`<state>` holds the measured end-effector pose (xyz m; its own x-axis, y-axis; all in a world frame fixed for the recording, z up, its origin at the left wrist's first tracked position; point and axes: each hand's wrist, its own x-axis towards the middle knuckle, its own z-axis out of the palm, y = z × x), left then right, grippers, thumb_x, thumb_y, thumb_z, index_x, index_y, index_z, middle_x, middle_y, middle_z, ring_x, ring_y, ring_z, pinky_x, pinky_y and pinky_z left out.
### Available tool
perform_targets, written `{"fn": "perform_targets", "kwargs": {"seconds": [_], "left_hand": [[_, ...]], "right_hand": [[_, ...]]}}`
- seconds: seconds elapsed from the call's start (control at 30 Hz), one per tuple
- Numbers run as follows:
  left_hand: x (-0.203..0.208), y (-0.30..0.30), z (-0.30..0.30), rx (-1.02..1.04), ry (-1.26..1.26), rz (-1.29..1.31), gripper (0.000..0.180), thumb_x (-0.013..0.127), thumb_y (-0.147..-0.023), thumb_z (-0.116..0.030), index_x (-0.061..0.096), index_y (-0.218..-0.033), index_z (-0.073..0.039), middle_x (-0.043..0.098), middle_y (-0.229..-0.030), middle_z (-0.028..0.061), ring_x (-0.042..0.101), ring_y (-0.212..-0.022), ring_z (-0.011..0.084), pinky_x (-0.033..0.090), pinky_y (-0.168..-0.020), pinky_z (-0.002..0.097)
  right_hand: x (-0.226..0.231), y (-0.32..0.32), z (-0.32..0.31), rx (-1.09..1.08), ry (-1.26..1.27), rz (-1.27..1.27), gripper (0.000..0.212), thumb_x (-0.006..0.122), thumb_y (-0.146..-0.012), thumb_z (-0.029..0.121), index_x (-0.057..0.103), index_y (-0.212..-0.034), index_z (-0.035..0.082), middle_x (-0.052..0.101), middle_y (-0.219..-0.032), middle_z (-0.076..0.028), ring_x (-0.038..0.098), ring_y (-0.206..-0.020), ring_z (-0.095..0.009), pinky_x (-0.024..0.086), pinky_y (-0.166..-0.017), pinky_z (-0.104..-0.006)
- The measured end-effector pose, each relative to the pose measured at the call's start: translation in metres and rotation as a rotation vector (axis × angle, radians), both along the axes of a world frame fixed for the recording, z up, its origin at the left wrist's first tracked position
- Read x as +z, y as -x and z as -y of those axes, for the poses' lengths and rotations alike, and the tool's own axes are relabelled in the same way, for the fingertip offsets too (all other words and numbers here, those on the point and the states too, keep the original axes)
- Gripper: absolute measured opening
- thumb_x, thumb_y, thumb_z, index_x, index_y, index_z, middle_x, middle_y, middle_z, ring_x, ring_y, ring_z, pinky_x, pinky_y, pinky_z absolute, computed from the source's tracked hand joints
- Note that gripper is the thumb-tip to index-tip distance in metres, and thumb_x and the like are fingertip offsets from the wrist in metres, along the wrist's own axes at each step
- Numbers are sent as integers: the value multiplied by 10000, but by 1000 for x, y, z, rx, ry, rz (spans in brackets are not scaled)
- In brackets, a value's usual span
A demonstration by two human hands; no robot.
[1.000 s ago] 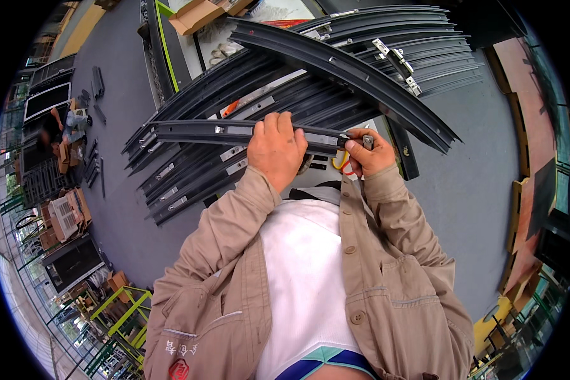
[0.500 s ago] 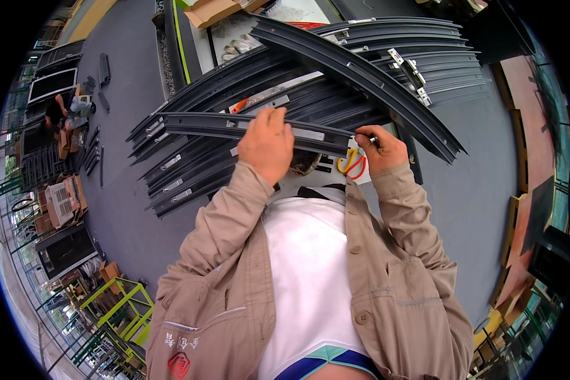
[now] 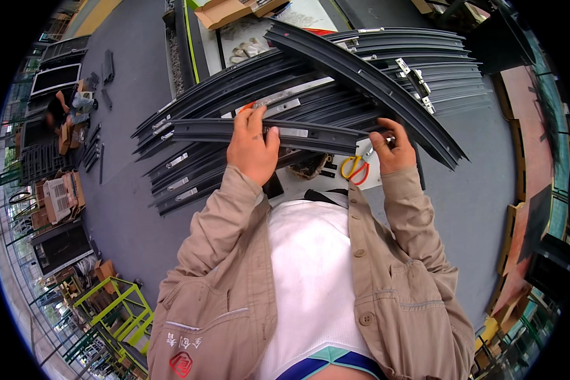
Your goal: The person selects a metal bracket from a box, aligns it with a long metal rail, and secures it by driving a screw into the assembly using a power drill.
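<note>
A dark grey, slightly curved metal profile [image 3: 202, 131] lies crosswise in front of me, over other profiles. My left hand [image 3: 253, 144] is closed around its middle, thumb on the near side, fingers over the far edge. A pale strip [image 3: 292, 132] sits in its channel beside my left thumb. Just beyond the profile's right end, my right hand [image 3: 397, 147] is closed with a small metallic piece [image 3: 391, 140] between its fingers; its exact kind is hidden. Scissors [image 3: 354, 171] with yellow and red handle loops lie below that end.
Many dark profiles [image 3: 418, 39] are spread across the table, some with silvery fittings. One long profile [image 3: 361, 82] lies diagonally across them, close to my right hand. A bracket assembly [image 3: 417, 85] rests at the right. Gloves [image 3: 247, 49] and a cardboard box [image 3: 225, 12] are at the back.
My left hand has slid a little left along the profile. My right hand has drawn slightly right, away from the profile's end, with its fingers loosened around the small metallic piece.
</note>
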<state>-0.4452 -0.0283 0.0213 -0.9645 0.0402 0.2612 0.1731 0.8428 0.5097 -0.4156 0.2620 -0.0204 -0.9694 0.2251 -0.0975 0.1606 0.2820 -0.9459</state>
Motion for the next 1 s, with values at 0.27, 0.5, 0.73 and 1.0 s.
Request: {"fn": "perform_targets", "kwargs": {"seconds": [0.27,0.5,0.73,1.0], "left_hand": [[27,-21,-14,-140,-267,137,387,627,-855,-32,620,-1241,-40,604,-1156,99,525,-841,188,471,-780,304],[24,-22,-23,-287,-325,282,339,606,-870,-15,632,-1209,-15,624,-1060,99,603,-856,176,506,-782,300],[22,-22,-35,-258,-366,447,308,595,-895,-25,639,-1200,-15,625,-1054,120,662,-955,234,537,-845,334],[27,-20,-30,-212,-334,354,240,591,-904,-23,669,-1132,-20,628,-1023,101,644,-918,213,518,-823,316]], "right_hand": [[4,-32,-9,-79,868,250,381,529,-1006,76,442,-1364,-18,606,-1246,-192,691,-870,-236,593,-740,-348],[9,-33,-13,3,568,280,365,571,-1048,201,524,-1356,10,692,-1059,-121,601,-641,-106,487,-514,-220],[-13,-34,-4,4,497,163,397,582,-1045,237,552,-1392,49,629,-901,-7,483,-682,-42,423,-616,-200],[1,-19,-34,-92,204,-18,387,710,-954,163,594,-1301,36,642,-1001,-22,572,-836,-88,483,-789,-230]]}}
